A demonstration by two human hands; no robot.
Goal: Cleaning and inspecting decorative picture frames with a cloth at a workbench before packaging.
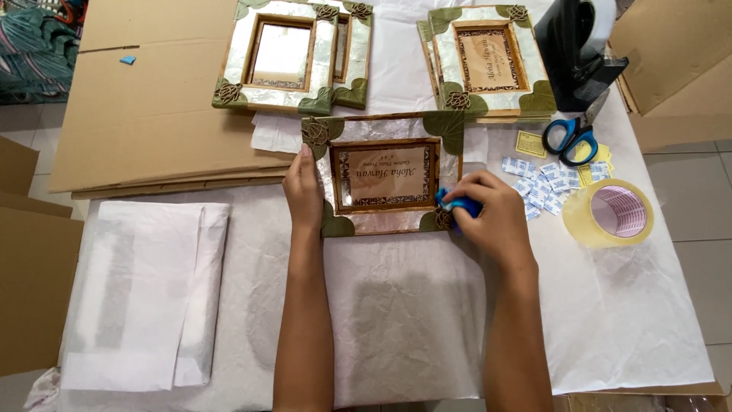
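Note:
A shell-covered picture frame (381, 130) with green leaf corners and a brown paper insert lies flat on white tissue paper (412, 305). My left hand (303, 191) rests on the frame's left edge, fingers flat, steadying it. At the frame's lower right corner my right hand (492, 214) is closed around a small blue object (456, 204), pressed against the frame's edge. What the blue object is I cannot tell.
Similar frames (278, 57) (488, 61) lie at the back. Blue-handled scissors (568, 137), a black tape dispenser (583, 46), a roll of clear tape (610, 214) and several small white packets (545, 183) sit right. Folded white paper (145, 290) lies left, flat cardboard (145, 99) behind.

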